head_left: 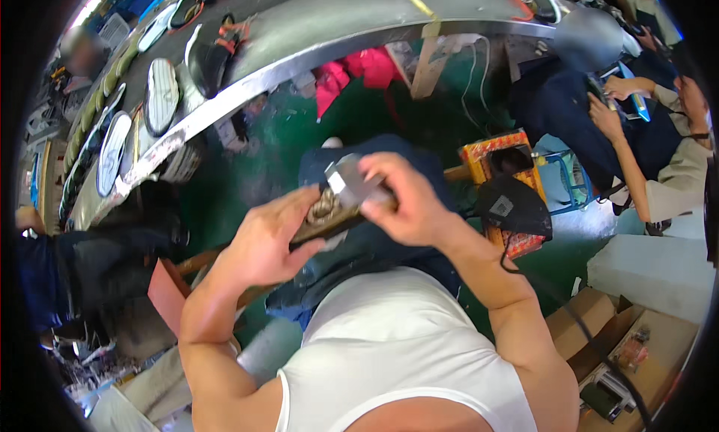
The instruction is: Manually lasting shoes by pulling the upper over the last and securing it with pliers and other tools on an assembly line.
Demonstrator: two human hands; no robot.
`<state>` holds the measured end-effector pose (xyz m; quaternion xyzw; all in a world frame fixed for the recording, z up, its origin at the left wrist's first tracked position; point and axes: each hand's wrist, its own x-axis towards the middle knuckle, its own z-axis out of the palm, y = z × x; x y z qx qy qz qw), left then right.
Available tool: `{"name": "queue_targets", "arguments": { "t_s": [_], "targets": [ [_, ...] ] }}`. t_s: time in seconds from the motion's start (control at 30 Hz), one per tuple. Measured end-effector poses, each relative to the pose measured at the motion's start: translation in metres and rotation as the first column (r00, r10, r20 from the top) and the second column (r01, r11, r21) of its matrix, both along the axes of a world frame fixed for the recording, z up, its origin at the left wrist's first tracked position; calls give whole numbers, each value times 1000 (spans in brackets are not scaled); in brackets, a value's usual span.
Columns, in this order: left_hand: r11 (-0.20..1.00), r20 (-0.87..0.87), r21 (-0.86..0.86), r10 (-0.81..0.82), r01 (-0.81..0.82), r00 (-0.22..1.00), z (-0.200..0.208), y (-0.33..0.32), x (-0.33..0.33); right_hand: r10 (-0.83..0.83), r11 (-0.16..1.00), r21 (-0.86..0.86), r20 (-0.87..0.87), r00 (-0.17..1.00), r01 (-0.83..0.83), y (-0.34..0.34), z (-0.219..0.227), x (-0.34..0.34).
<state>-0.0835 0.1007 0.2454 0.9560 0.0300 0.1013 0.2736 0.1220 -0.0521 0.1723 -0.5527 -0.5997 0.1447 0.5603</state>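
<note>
Above my lap, my left hand grips a long dark brown piece, with its fingers over the far side and its thumb on the near side. Beige, rope-like coils lie on that piece, just past my left fingertips. From the right, my right hand holds a grey, shiny block between thumb and fingers, at the coils' right end. Whether the block touches the coils cannot be made out. My right palm and the block hide the far end of the piece.
A curved bench with several shoes, one a white-soled shoe, runs ahead and left. A black-covered orange box stands at my right. A co-worker's hands work at far right. An open carton lies lower right; a cable crosses there.
</note>
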Motion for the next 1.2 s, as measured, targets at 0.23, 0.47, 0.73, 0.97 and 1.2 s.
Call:
{"name": "queue_targets", "arguments": {
  "t_s": [0.23, 0.47, 0.73, 0.97, 1.2],
  "targets": [
    [783, -592, -470, 62, -407, 803, -3, 20, 4, 94, 874, -405, -400, 911, -268, 6, -49, -47],
    [580, -207, -812, -174, -70, 963, -72, 25, 12, -251, 764, -627, -505, 826, -151, 0, -118, -23],
    [454, -96, -816, 505, -359, 858, -146, -19, 74, -468, 743, -657, -376, 800, 126, -14, -106, -3],
    [436, -125, -896, -67, -84, 990, -126, 36, 88, -408, 705, -708, -357, 840, 42, -23, -90, 29],
    [357, -145, -920, 65, -159, 987, -155, 22, 87, -285, 808, -563, -630, 723, -172, -71, -60, 17]
  ]
}}
